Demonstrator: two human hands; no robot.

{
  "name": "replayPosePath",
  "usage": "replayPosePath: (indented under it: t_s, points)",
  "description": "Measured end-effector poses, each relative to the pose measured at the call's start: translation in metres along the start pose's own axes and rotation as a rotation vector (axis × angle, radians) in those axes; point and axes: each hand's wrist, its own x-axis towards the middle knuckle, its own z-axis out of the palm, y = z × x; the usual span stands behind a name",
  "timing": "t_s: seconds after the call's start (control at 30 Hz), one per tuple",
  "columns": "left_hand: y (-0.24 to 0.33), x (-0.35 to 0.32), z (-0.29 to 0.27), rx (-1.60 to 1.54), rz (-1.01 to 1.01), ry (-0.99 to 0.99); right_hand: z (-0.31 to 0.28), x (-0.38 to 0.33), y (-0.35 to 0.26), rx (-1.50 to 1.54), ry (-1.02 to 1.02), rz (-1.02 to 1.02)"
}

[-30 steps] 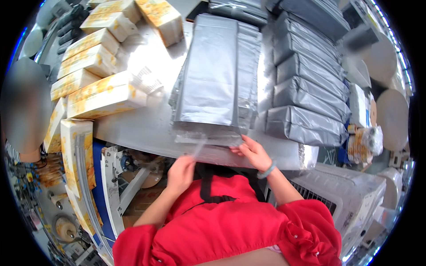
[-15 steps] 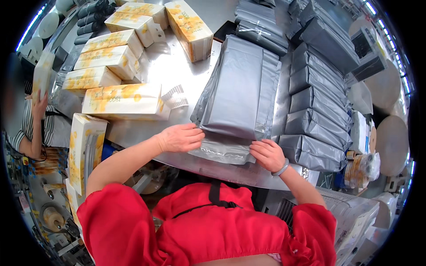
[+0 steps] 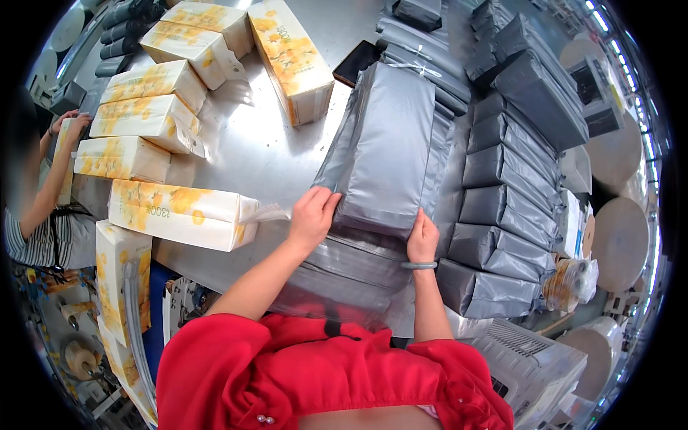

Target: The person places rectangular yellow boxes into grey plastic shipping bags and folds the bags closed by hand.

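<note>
A stack of flat grey plastic mailing bags (image 3: 390,136) lies on the metal table in front of me, its near end toward my body. My left hand (image 3: 313,218) pinches the left near corner of the stack, thumb and fingers together. On the other side my right hand (image 3: 423,239), with a grey band at the wrist, pinches the right near corner. Below the hands a sheet of clear, shiny plastic (image 3: 344,269) spreads from under the stack toward my red clothing. How many layers the fingers hold is hidden.
White and yellow tissue packs (image 3: 179,215) stand at left, one upright pack (image 3: 290,61) farther back. A row of filled grey parcels (image 3: 502,233) lines the right side. A dark flat device (image 3: 357,63) lies behind the stack. At far left a co-worker's hands (image 3: 68,125) hold a pack.
The clear plastic now reaches farther toward my body. My left hand has gone from stretched fingers to a pinch at the corner. The co-worker's hands have moved together, and the whole view has shifted.
</note>
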Motion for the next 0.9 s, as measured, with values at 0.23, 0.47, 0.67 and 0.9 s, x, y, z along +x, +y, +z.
replayPosePath:
  t_s: [0.23, 0.47, 0.67, 0.9]
  points:
    - [-0.004, 0.020, 0.008, 0.241, -0.131, 0.018, 0.001, 0.026, -0.005, -0.321, -0.200, -0.008]
    - [0.009, 0.034, 0.036, -0.302, -0.366, -0.167, -0.004, 0.022, -0.053, 0.246, -0.302, 0.162]
    - [0.138, 0.111, 0.011, -0.473, 0.127, -0.321, -0.054, 0.031, -0.085, 0.660, 0.025, -0.319]
    - [0.294, 0.306, 0.175, 0.293, 1.223, -0.546, -0.022, -0.014, -0.051, 0.016, -0.259, -0.454]
